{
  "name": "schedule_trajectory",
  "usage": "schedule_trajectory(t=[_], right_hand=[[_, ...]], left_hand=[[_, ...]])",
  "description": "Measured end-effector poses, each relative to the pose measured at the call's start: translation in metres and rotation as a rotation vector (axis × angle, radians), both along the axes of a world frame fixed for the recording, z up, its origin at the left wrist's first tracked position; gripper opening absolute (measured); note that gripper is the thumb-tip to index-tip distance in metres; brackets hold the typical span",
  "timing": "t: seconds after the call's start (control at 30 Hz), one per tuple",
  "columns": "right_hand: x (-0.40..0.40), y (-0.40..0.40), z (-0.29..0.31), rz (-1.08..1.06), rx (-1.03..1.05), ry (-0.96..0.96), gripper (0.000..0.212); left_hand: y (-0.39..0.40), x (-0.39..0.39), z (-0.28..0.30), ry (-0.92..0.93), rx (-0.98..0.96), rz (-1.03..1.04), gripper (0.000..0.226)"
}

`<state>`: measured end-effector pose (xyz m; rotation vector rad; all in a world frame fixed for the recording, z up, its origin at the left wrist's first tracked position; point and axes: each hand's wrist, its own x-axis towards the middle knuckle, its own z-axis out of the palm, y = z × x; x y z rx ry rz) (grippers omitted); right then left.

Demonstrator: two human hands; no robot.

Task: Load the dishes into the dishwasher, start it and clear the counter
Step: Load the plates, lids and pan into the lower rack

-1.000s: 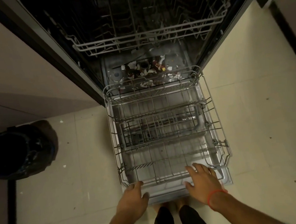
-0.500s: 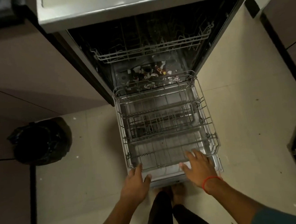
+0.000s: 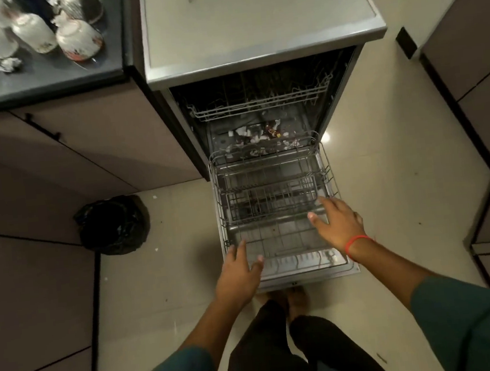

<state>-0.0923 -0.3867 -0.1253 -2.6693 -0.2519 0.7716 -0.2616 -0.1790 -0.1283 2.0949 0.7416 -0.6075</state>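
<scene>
The dishwasher (image 3: 263, 49) stands open with its door folded down to the floor. Its empty lower wire rack (image 3: 272, 200) is pulled out over the door. The upper rack (image 3: 259, 101) sits inside the dark tub, and scraps of debris (image 3: 262, 132) lie on the tub floor. My left hand (image 3: 240, 271) hovers open at the rack's front left corner. My right hand (image 3: 338, 224), with a red band at the wrist, is open above the rack's right side. Several upturned cups and glasses (image 3: 78, 39) stand on the dark counter (image 3: 42, 79) at the top left.
A bin lined with a black bag (image 3: 113, 225) stands on the tiled floor left of the dishwasher. Brown cabinet fronts (image 3: 79, 153) run along the left, and more cabinets (image 3: 481, 102) stand on the right. My feet (image 3: 287, 296) are just in front of the door.
My head has risen, bringing the counter and dishwasher top into view. Both hands have lifted off the rack's front edge; the right one has moved forward over the rack.
</scene>
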Motion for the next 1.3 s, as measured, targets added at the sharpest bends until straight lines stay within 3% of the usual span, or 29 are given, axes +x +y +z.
schedule_trajectory(t=[0.4,0.63,0.97,1.3], right_hand=[[-0.083,0.11,0.08,0.224,0.149,0.007,0.068],[-0.148,0.257,0.113,0.281,0.229,-0.038,0.068],[-0.239,0.441,0.159,0.432,0.378,-0.041,0.065],[-0.205,0.519,0.17,0.471,0.398,-0.047,0.062]], left_hand=[[0.098,-0.078,0.093,-0.233,0.316,0.176,0.078],[0.215,-0.158,0.123,-0.369,0.418,0.271,0.08],[0.372,-0.247,0.153,-0.388,0.447,0.417,0.079],[0.435,-0.234,0.149,-0.414,0.367,0.519,0.078]])
